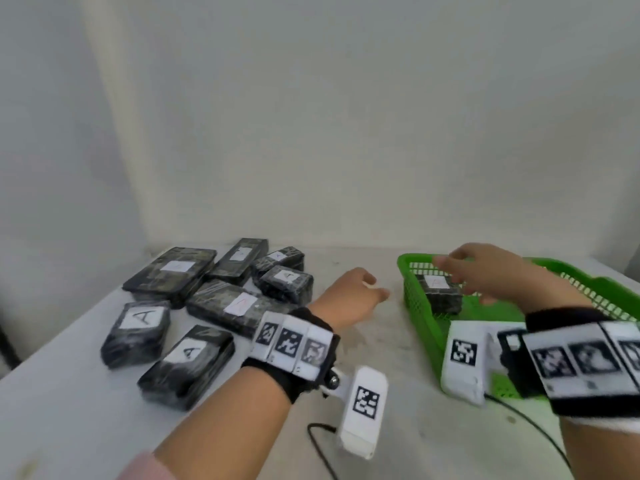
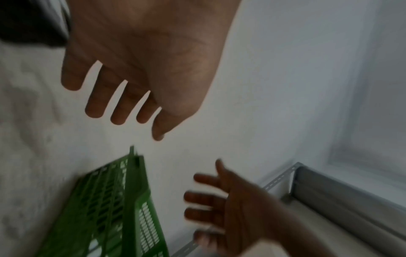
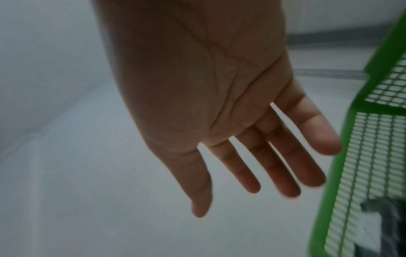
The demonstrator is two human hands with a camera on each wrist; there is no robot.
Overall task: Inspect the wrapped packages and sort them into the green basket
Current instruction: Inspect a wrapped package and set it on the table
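Our right hand (image 1: 491,271) hovers at the right of the frame over the green basket (image 1: 422,327) — fingers spread and straight, nothing held. One wrapped package (image 1: 441,294) lies in the basket's upper-left corner; its white label is too blurred to read. Our left hand (image 1: 349,296) sits at centre frame above the white table (image 1: 69,410), fingers relaxed, empty. At the left, seven black wrapped packages (image 1: 214,306) lie clustered — the two nearest labels read "A".
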